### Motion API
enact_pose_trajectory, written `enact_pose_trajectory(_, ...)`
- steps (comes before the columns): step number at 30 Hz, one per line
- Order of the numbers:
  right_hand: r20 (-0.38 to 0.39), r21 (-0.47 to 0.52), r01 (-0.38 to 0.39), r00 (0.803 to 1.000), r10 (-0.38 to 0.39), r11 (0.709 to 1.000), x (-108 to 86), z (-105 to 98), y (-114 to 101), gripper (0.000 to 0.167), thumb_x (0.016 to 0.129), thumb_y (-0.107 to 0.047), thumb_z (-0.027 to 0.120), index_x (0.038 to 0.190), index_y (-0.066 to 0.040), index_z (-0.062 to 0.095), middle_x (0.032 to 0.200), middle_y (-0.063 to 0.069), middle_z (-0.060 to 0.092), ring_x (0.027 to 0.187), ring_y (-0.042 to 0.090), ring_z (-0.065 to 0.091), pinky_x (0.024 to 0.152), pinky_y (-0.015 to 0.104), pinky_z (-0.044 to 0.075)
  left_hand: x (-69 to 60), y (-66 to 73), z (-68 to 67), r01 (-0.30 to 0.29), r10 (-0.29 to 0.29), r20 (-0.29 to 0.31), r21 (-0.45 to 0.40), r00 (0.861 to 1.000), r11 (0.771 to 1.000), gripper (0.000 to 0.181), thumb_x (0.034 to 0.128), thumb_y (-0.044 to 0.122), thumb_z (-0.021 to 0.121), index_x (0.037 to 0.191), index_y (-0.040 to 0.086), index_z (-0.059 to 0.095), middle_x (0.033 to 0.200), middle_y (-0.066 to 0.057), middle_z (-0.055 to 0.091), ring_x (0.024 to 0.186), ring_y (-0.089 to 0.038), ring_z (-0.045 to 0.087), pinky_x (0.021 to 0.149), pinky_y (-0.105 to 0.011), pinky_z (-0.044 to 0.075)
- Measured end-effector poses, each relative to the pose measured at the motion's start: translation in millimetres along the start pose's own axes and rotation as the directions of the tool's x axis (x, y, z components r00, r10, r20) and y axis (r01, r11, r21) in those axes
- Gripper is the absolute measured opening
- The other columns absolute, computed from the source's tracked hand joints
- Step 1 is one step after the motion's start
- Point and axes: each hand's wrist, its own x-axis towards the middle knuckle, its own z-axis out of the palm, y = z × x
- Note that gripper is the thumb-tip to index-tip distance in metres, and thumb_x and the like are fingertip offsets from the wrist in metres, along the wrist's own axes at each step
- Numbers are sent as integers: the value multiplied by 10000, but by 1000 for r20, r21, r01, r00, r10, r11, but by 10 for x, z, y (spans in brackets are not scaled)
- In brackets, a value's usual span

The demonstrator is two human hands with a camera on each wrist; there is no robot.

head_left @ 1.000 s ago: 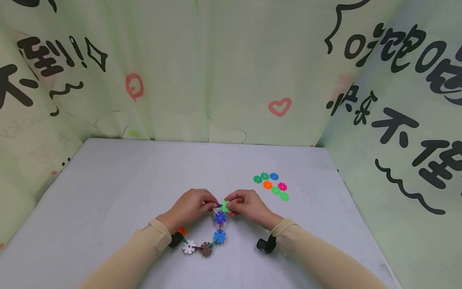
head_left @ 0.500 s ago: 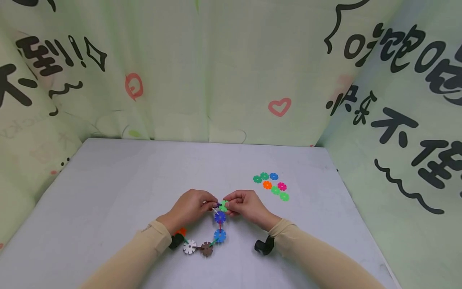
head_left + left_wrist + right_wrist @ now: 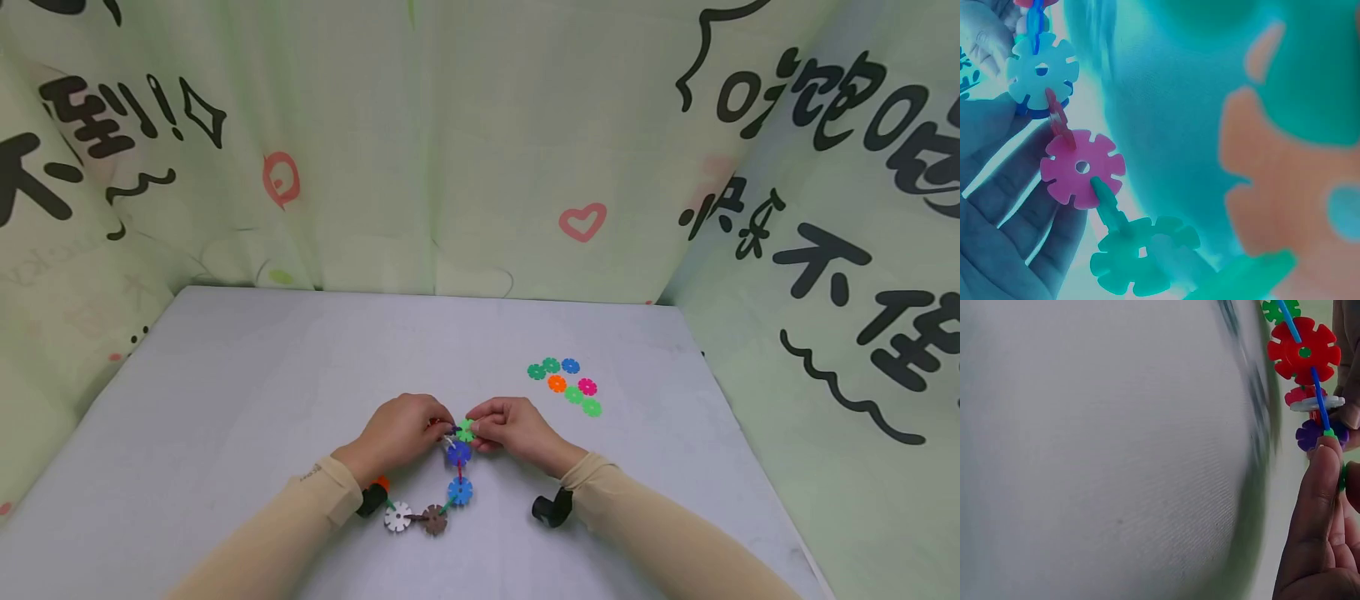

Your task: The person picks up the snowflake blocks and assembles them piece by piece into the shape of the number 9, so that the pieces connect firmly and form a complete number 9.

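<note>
The right hand [image 3: 519,429] pinches a green disc [image 3: 465,431]

I face a white table [image 3: 300,358] with pale green curtains [image 3: 480,125] beyond it and on both sides, printed with a reddish heart [image 3: 583,238] and bold black lettering [image 3: 836,247].

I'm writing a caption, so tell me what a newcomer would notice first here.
Probably the bold black lettering on the pale green curtains, at the left and right of the head view. Next, the colourful chain of notched discs curving over the white table to the left hand and right hand. A cluster of loose discs lies farther back, to the right.
</note>
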Motion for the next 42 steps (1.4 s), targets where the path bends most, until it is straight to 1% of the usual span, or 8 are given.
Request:
enact_pose_trajectory(4, 19, -7, -8, 1000, 9, 1000, 1, -15, 0, 208, 953, -19, 655, 1141, 70, 647, 862, 135, 719, 788, 228, 712, 751, 345, 583, -18, 2, -12, 1, -2, 16, 14, 1000, 1000, 76, 937, 137, 705, 950, 150, 778, 919, 71, 701, 832, -91, 632, 775, -320, 530)
enact_pose_trajectory(9, 25, -22, -7, 1000, 8, 1000, -4, -20, -11, 204, 949, -19, 660, 1138, 61, 654, 858, 122, 716, 791, 239, 715, 749, 346, 584, -51, -5, -29, -38, 37, 31, 35, 999, 999, 116, 940, 85, 674, 988, 125, 772, 955, 30, 700, 894, -147, 644, 846, -368, 529)
enact_pose_trajectory(15, 30, -18, 2, 1000, -2, 1000, 9, -3, -6, 212, 952, -30, 663, 1144, 59, 656, 862, 120, 715, 794, 240, 715, 751, 344, 583, -64, -18, -30, -67, 66, 20, 76, 998, 995, 82, 937, 111, 692, 969, 127, 766, 945, 29, 682, 863, -141, 635, 802, -353, 532)
enact_pose_trajectory(21, 35, -24, 9, 999, -8, 1000, 10, 1, -12, 230, 961, -40, 654, 1163, 70, 646, 872, 117, 717, 798, 244, 715, 747, 348, 584, -35, -9, -42, -67, 65, 29, 68, 997, 995, 57, 931, 155, 717, 943, 144, 771, 918, 52, 672, 836, -116, 621, 770, -326, 523)
enact_pose_trajectory(30, 38, -36, -16, 999, 17, 999, 3, -17, -10, 223, 955, -43, 664, 1155, 54, 653, 899, 129, 726, 811, 243, 714, 761, 346, 581, -22, 28, -47, -67, 63, 32, 120, 997, 991, 64, 931, 124, 712, 938, 138, 774, 931, 37, 689, 865, -134, 634, 789, -333, 535)
enact_pose_trajectory(36, 49, -29, -5, 999, 6, 1000, 15, -17, -6, 198, 948, -22, 663, 1128, 61, 660, 872, 116, 719, 783, 211, 709, 753, 341, 583, -71, 11, -117, -104, 94, 91, 102, 991, 989, 116, 954, 98, 676, 1022, 100, 770, 987, 12, 701, 939, -167, 655, 882, -365, 527)
enact_pose_trajectory(38, 51, -29, -2, 999, 3, 1000, 17, -17, -8, 191, 949, -13, 657, 1124, 63, 660, 866, 116, 717, 780, 208, 707, 752, 341, 583, -86, 10, -172, -89, 79, 125, 73, 989, 993, 137, 960, 83, 660, 1049, 90, 764, 1007, 0, 702, 973, -188, 653, 913, -385, 516)
enact_pose_trajectory(42, 50, -30, -10, 999, 12, 999, 25, -19, -7, 189, 949, -9, 655, 1126, 59, 661, 868, 120, 718, 788, 218, 708, 758, 343, 582, -57, -4, -247, -27, 22, 189, 23, 982, 999, 164, 975, 92, 633, 1087, 95, 753, 1025, 8, 696, 979, -183, 640, 929, -389, 507)
